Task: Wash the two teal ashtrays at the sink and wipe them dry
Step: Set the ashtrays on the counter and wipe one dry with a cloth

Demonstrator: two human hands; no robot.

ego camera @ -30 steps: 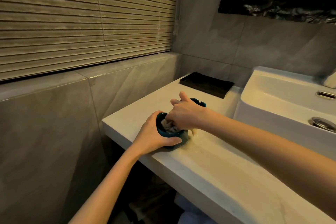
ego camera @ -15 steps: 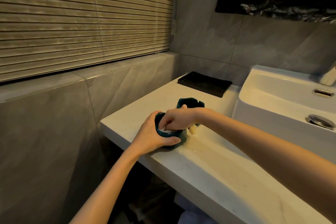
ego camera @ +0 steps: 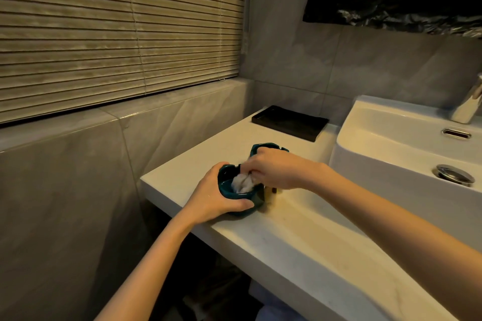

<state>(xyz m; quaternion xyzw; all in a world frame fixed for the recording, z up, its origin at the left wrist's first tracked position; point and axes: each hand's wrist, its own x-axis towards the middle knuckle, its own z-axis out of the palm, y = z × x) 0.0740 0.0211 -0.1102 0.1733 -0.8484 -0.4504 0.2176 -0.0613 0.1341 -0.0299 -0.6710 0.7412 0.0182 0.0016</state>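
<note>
Where the pale stone counter (ego camera: 313, 255) runs along the near edge, we see the left hand (ego camera: 216, 198) curled round the near side of a glossy teal ceramic ashtray (ego camera: 228, 190), thumb along its front wall, holding it on the counter top. In its bowl lies a crumpled white wad (ego camera: 242, 182) of cloth or paper, and the right hand (ego camera: 276, 169), reaching in from the right, pinches that wad with bent fingers. A small yellowish thing (ego camera: 272, 191) sits just under the right hand; we cannot tell what it is. Just beyond the right hand stands the second notched teal ashtray (ego camera: 260, 147), partly hidden by the knuckles. Farther off, a flat black rectangular tray (ego camera: 289, 122) lies by the far wall, and to its right rises the white ceramic basin (ego camera: 365, 172) with its chrome drain (ego camera: 455, 178). On the left, slatted beige blinds (ego camera: 117, 34) cover the window.
</note>
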